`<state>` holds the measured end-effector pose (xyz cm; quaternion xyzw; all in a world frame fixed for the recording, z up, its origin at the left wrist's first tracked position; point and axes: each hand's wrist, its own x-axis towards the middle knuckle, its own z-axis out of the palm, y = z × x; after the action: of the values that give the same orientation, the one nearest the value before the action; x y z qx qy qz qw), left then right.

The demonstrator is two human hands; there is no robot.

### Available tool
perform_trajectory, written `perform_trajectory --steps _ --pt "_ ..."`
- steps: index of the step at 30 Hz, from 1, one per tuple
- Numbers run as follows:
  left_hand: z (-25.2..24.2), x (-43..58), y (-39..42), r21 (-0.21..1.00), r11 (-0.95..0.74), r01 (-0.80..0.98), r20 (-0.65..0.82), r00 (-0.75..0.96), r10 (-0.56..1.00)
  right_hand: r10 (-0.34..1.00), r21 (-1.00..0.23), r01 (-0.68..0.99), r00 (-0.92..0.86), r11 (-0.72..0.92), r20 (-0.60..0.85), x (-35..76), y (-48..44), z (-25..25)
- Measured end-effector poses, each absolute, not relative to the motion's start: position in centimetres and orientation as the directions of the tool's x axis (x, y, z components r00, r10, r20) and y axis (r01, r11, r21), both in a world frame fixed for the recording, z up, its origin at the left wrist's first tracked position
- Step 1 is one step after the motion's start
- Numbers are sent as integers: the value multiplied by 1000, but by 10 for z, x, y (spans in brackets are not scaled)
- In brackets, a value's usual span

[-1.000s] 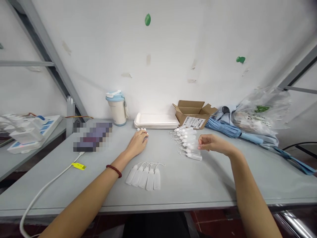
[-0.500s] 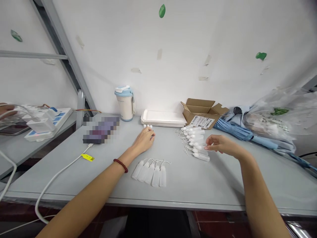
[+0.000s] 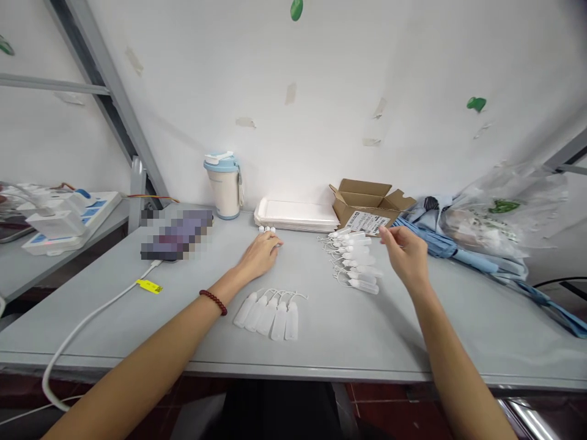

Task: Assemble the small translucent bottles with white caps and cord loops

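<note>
My left hand (image 3: 260, 253), a dark red bead bracelet on its wrist, rests on the table with fingers forward and partly hidden. Just beyond its fingertips show several small round white caps (image 3: 267, 229). My right hand (image 3: 407, 253) is raised over the table, its fingers loosely curled and the thumb apart, with nothing visible in it. To its left lies a column of small translucent squeeze bottles (image 3: 362, 261), white-capped, with thin cords pointing left. A fan of similar bottles (image 3: 268, 316) lies nearer the front edge, cords toward the back.
Behind stand a cream tumbler (image 3: 224, 188) with blue lid, stacked white trays (image 3: 296, 214) and an open cardboard box (image 3: 364, 205). A phone (image 3: 177, 235) on a white cable lies left. A folded blue umbrella (image 3: 468, 253) and plastic bag (image 3: 495, 214) lie right; a power strip (image 3: 73, 226) sits far left.
My right hand has lifted away from the bottle column, moving up toward the box. The left hand stays by the white caps. The whole view has shifted slightly.
</note>
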<state>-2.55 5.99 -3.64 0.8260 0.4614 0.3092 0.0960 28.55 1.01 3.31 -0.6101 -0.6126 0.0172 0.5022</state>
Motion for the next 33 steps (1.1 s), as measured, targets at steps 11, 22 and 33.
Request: perform_trajectory --steps 11,22,33 --pt "-33 -27 60 436 -534 724 381 389 839 614 -723 374 -785 581 88 186 -48 13" --pt "-24 -17 45 492 -562 665 366 427 827 513 -582 397 -857 710 42 185 -50 10" --pt "-1 -9 26 988 -36 149 -24 378 925 647 -55 671 -685 739 334 201 -28 -8"
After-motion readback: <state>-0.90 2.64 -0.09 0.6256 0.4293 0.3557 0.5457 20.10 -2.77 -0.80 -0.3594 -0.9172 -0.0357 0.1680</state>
